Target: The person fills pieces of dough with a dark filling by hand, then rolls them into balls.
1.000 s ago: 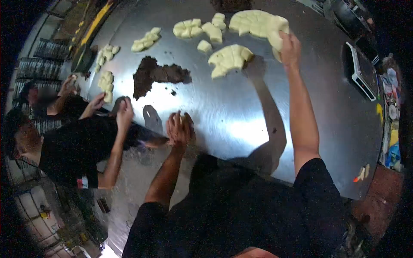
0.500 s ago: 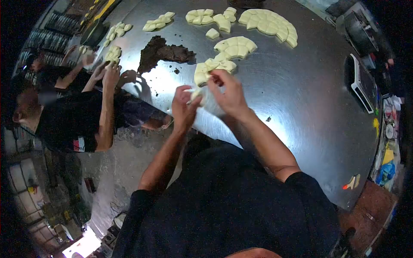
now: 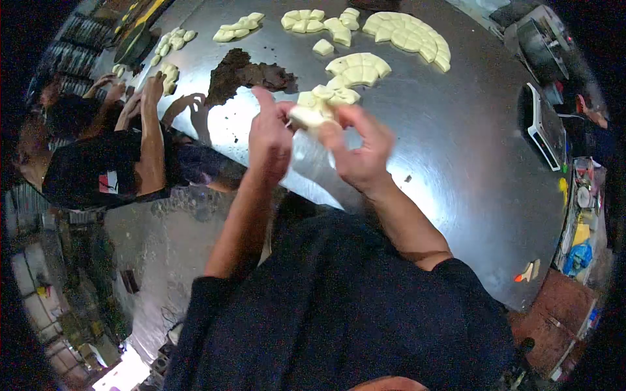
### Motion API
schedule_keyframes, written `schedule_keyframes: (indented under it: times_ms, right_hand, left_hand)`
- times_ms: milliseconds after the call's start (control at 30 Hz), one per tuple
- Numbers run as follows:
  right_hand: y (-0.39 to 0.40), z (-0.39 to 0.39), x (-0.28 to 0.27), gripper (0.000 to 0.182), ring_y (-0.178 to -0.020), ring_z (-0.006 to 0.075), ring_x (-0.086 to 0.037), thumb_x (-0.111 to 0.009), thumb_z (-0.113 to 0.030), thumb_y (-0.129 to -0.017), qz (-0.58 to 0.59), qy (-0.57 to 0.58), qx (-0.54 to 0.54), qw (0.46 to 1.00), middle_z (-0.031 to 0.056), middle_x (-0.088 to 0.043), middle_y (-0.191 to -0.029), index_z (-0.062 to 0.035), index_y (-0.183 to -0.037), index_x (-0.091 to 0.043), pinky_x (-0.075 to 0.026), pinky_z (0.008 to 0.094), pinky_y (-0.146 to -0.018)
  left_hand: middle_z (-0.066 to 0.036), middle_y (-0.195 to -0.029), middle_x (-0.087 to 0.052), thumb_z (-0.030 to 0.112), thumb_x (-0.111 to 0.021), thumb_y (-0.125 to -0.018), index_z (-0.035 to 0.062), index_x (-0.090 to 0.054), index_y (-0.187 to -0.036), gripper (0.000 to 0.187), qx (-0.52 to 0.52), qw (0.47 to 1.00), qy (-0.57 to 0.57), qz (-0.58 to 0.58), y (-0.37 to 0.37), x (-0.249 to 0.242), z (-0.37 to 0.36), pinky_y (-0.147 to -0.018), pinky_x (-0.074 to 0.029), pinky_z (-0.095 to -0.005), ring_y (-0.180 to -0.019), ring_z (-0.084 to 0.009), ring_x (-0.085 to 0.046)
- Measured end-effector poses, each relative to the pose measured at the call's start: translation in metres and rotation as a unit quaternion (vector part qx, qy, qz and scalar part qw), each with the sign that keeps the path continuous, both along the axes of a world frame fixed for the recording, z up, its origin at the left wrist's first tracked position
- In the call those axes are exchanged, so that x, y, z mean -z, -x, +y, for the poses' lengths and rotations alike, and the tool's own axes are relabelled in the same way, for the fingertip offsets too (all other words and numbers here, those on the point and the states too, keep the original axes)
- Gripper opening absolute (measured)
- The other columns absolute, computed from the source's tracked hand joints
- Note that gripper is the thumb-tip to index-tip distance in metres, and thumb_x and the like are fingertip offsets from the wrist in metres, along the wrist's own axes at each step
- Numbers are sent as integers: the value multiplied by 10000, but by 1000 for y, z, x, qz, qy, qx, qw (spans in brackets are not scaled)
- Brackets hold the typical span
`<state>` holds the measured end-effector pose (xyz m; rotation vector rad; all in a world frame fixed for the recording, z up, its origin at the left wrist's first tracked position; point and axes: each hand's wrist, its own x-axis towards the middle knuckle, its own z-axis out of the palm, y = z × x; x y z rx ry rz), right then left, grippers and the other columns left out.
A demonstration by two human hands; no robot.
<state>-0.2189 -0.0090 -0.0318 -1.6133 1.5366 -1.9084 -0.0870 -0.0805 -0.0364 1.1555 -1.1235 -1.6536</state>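
A pale piece of dough (image 3: pixel 308 117) is stretched between my two hands above the near side of the metal table. My left hand (image 3: pixel 270 138) grips its left end, with one finger pointing up. My right hand (image 3: pixel 362 146), smeared by motion, has thumb and fingers on its right end. Right behind the hands lie cut dough pieces (image 3: pixel 344 98), partly covered by them. A fan-shaped slab of scored dough (image 3: pixel 358 69) sits just beyond. To the left, a dark brown paste (image 3: pixel 261 77) is spread on the table with crumbs around it.
More scored dough (image 3: pixel 411 36) lies at the back of the metal table (image 3: pixel 456 150). At left, a co-worker's hands (image 3: pixel 151 91) are at other dough pieces (image 3: pixel 169 78). A flat device (image 3: pixel 546 127) stands at the right edge, near another person's hand (image 3: pixel 592 114). A brush-like tool (image 3: pixel 528 271) lies front right.
My right hand has come away from the dough cluster, and both hands now meet at one piece of dough. My left hand has risen slightly. Another person's hand has appeared at far right.
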Motion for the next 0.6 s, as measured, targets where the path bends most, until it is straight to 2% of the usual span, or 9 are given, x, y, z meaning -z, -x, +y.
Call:
schedule_keyframes:
  times_ms: [33, 67, 100, 167, 233, 300, 333, 400, 600]
  right_hand:
    - [-7, -15, 33, 82, -686, 158, -644, -653, -87, -820, 60, 11, -42, 997, 94, -669, -782, -12, -824, -687, -514, 281, -622]
    - [-12, -26, 62, 82, -694, 157, -647, -653, -87, -819, 91, 12, -66, 994, 95, -676, -802, -16, -834, -691, -512, 281, -617]
    - [-16, -36, 91, 83, -702, 156, -650, -653, -87, -818, 121, 13, -91, 988, 96, -682, -822, -19, -844, -694, -510, 280, -612]
    - [-20, -55, 115, 107, -710, 215, -657, -663, -108, -815, -32, -174, -212, 961, 108, -679, -824, -38, -887, -698, -511, 316, -634]
    - [-12, -114, 134, 142, -775, 335, -629, -644, -135, -827, 175, -145, -66, 972, 146, -651, -860, -21, -902, -682, -513, 370, -728]
    - [-17, -178, 170, 312, -909, 322, -603, -627, -158, -827, 275, -102, -18, 956, 143, -611, -1030, -54, -1120, -628, -506, 414, -783]
    - [-19, -200, 190, 312, -909, 322, -603, -627, -158, -827, 273, -102, -18, 956, 143, -611, -1030, -54, -1120, -628, -506, 414, -783]
    - [-29, -228, 219, 273, -1070, 290, -567, -611, -113, -807, 452, -187, -32, 872, 129, -599, -1109, -38, -1068, -637, -516, 380, -848]
    - [-37, -231, 207, 158, -899, 315, -652, -591, -78, -769, 437, -261, -66, 858, 165, -652, -946, -6, -862, -698, -546, 392, -760]
  left_hand:
    - [-123, -921, -631, 511, -395, -989, -16, -580, -1001, 559, 24, 999, -3, 44, -21, 24, -9, -709, -532, -344, -772, -213, -615]
    - [-144, -1030, -620, 431, -485, -987, -25, -540, -1122, 478, 13, 985, -140, 100, -39, 50, -17, -761, -554, -382, -835, -240, -628]
    - [-144, -1030, -620, 431, -485, -987, -25, -540, -1122, 478, 8, 984, -144, 101, -56, 68, -17, -761, -554, -382, -835, -240, -628]
    - [-172, -1155, -569, 234, -601, -922, -22, -458, -1242, 434, -27, 973, -223, 40, -87, 93, -8, -821, -561, -462, -929, -296, -628]
    - [-181, -1157, -572, 195, -581, -914, -36, -459, -1247, 423, -48, 971, -219, 80, -105, 111, -6, -838, -560, -458, -966, -303, -624]
    - [-187, -1159, -587, 128, -541, -892, -76, -467, -1253, 421, -88, 950, -257, 153, -120, 134, -9, -856, -556, -444, -1008, -306, -620]
    - [-187, -1159, -587, 128, -541, -892, -76, -467, -1253, 421, -89, 950, -257, 151, -122, 131, -11, -856, -556, -444, -1008, -306, -620]
    - [-176, -1150, -601, 144, -541, -897, -86, -491, -1235, 412, -133, 932, -294, 167, -124, 114, -7, -864, -549, -425, -1016, -288, -621]
    - [-145, -1097, -626, 158, -554, -896, -65, -529, -1197, 376, -102, 956, -262, 84, -128, 120, -25, -791, -571, -361, -920, -247, -654]
